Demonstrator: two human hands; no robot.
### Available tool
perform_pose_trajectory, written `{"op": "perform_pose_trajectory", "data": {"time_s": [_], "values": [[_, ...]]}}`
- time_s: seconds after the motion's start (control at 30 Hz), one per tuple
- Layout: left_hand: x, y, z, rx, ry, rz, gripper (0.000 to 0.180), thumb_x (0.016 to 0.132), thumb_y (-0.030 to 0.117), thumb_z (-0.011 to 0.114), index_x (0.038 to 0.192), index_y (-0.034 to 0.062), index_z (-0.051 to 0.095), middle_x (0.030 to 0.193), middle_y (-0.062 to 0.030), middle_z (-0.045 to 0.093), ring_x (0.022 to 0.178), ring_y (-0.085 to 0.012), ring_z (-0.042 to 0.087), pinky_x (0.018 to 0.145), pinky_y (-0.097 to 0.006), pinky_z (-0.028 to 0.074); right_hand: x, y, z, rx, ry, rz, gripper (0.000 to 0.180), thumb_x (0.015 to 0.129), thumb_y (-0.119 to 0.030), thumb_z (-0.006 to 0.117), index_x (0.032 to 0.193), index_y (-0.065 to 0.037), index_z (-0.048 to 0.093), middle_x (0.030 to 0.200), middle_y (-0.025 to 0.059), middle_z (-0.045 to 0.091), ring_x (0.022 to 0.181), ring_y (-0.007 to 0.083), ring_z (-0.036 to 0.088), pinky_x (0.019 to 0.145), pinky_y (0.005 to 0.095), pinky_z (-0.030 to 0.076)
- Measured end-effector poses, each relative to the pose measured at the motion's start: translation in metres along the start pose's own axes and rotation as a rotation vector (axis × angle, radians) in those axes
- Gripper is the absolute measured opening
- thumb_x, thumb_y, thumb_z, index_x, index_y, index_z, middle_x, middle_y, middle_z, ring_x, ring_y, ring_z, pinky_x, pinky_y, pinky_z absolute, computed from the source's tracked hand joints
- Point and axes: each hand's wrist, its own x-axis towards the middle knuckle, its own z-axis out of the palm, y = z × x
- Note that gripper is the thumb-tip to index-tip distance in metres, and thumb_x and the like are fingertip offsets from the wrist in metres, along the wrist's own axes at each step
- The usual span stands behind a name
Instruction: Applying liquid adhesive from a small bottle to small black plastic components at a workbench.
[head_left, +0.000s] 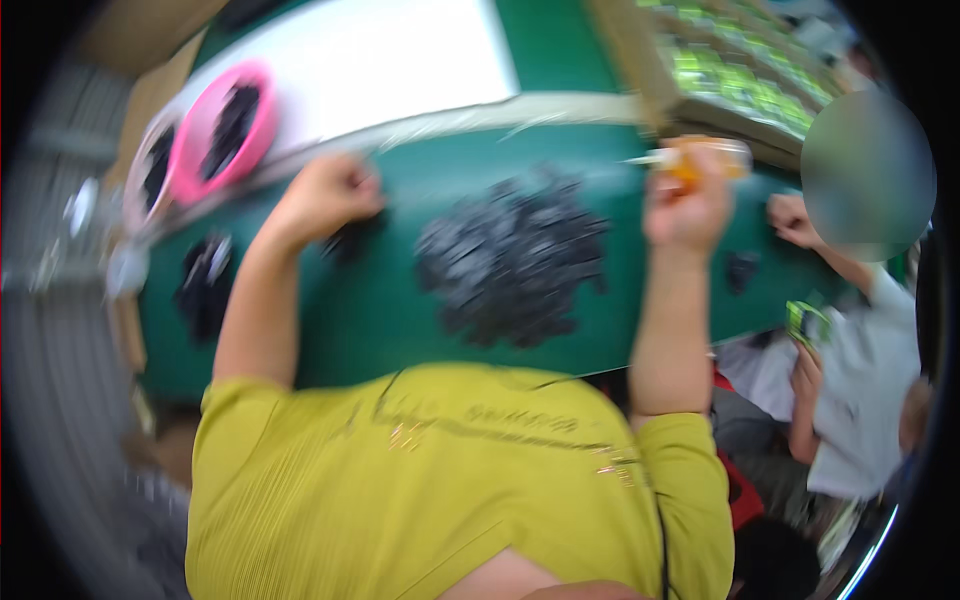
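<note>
On the green table top, a pile of black flat bits lies between the two hands. The right hand is wrapped around an orange and clear bottle with a thin white tip. If something wet is inside, a hard squeeze could make it drip on the table. A bump from an arm could make loose bits slide off the pile. The left hand is curled up by a small dark heap, and a careless push could scatter that heap. I cannot tell if the left fingers pinch anything. Both hands are blurry, the left one hides part of the small heap, and the edges of the bits smear together.
</note>
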Motion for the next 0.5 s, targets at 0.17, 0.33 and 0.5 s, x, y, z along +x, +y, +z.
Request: {"op": "perform_pose_trajectory", "data": {"time_s": [0.17,0.33,0.5], "values": [[-0.025,-0.01,-0.012,-0.262,0.3,-0.107,0.016,0.07,0.001,0.067,0.069,0.0065,0.052,0.063,0.0027,0.049,0.058,-0.0062,0.045,0.051,-0.021,0.035,-0.007,0.019,0.014,-0.012,0.036,0.05,0.012,0.077,-0.011,0.061,0.085,-0.009,0.052,0.067,0.0016,0.054,0.044,0.0063,0.044,0.036,0.0195,0.036],[-0.015,0.047,0.001,-0.593,0.347,0.091,0.018,0.081,0.001,0.062,0.098,0.003,0.059,0.076,0.0028,0.051,0.058,-0.0043,0.046,0.047,-0.016,0.033,-0.016,0.006,0.016,0.025,0.054,0.039,0.012,0.079,-0.012,0.06,0.087,-0.007,0.052,0.072,0.0041,0.056,0.045,0.0064,0.045,0.037,0.019,0.036],[0.001,0.099,0.054,-0.765,0.022,-0.002,0.019,0.082,0.002,0.059,0.101,-0.0014,0.058,0.078,-0.0069,0.058,0.058,-0.0129,0.057,0.05,-0.023,0.047,-0.017,0.015,0.019,0.047,-0.026,0.102,0.014,0.078,-0.011,0.061,0.087,-0.007,0.052,0.072,0.0039,0.057,0.045,0.0063,0.045,0.039,0.019,0.036]]}}
